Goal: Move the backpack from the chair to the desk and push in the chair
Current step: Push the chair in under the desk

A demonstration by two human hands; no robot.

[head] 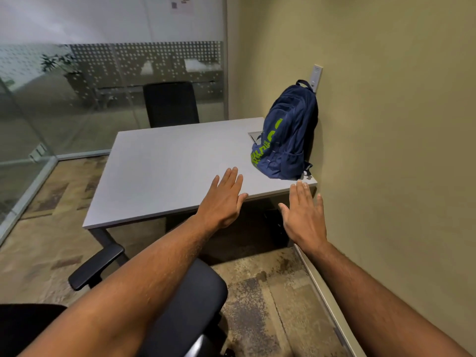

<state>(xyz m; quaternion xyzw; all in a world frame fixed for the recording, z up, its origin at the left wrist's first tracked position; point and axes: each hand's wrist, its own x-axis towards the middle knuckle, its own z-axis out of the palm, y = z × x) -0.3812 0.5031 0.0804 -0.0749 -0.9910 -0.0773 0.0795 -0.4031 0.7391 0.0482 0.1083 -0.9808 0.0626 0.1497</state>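
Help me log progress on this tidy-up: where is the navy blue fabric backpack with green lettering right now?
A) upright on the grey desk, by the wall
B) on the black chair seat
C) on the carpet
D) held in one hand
A: the navy blue fabric backpack stands upright on the grey desk, its back against the wall.

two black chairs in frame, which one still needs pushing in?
The near chair under the person's forearms: it stands clear of the desk, armrest showing. The far chair sits tucked against the desk's opposite edge.
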